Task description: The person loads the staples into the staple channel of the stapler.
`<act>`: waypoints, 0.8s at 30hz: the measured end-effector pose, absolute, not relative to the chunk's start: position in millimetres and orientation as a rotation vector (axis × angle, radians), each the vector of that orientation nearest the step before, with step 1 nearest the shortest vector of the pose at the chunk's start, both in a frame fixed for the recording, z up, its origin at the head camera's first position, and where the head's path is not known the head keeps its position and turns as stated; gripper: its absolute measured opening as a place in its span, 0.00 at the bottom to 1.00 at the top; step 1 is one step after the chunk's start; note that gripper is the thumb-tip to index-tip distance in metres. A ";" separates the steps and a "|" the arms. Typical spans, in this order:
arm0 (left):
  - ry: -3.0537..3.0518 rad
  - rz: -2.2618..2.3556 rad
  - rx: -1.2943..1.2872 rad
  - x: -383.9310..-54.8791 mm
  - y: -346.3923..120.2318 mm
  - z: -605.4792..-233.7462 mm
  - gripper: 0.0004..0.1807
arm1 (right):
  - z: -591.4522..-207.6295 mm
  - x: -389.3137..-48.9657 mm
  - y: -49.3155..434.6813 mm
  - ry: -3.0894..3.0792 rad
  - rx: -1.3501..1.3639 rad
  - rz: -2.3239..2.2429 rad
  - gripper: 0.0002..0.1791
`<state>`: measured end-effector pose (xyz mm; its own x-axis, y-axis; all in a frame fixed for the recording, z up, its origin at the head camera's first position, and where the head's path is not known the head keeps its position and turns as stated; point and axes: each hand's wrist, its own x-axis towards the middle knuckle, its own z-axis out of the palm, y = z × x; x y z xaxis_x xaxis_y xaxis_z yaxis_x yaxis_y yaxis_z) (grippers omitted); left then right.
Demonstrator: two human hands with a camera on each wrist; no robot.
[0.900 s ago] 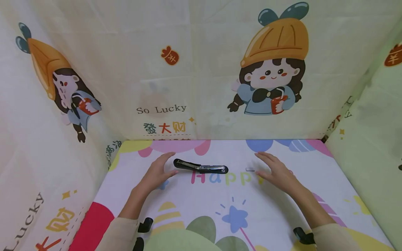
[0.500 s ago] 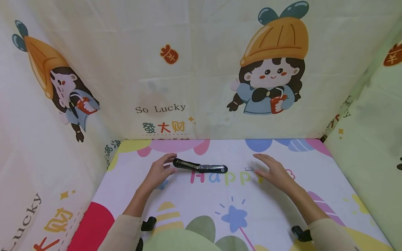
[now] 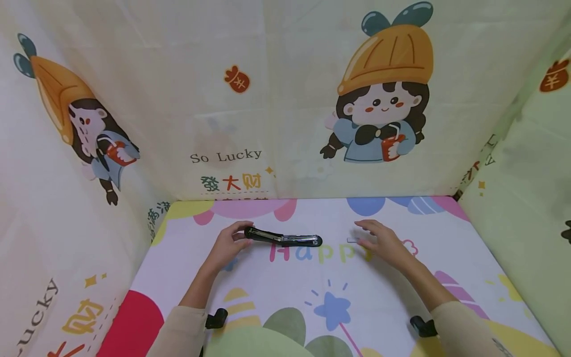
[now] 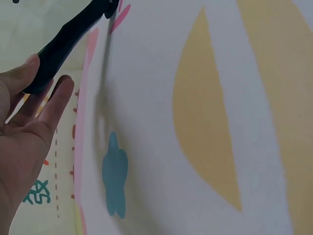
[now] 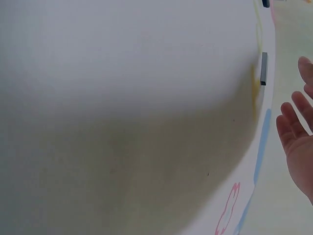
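Observation:
A black stapler [image 3: 302, 242], unfolded with its metal magazine showing, lies across the middle of the patterned table. My left hand [image 3: 224, 249] is at its left end; in the left wrist view, thumb and fingers pinch that end of the stapler [image 4: 63, 46]. To the right of the stapler lies a short silvery strip of staples [image 3: 352, 240]. My right hand [image 3: 387, 246] hovers just beside this strip with fingers loosely bent and nothing held. The right wrist view has the staple strip [image 5: 264, 68] apart from the right hand [image 5: 299, 156].
The tabletop [image 3: 267, 277] carries a printed cover with colourful shapes and letters. Cream cloth [image 3: 294, 99] with cartoon prints hangs behind the table and along both sides. Black wrist mounts [image 3: 217, 319] sit at both sleeves.
My left hand has moved right and closed its fingers on the stapler's left end. The right hand has shifted slightly left toward the staple strip, its fingers drawing nearer together.

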<state>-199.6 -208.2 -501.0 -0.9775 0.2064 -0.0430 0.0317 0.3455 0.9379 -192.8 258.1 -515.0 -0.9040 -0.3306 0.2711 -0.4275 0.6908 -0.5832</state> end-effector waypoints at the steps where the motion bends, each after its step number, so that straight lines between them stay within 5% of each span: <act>1: 2.441 1.704 0.211 -199.7 -208.2 -500.8 0.30 | -515.4 -193.8 257.3 -2.765 0.619 1.008 0.28; 24: 2.388 1.794 0.197 -201.4 -203.1 -500.9 0.28 | -525.8 -215.8 241.4 -2.913 0.725 0.872 0.18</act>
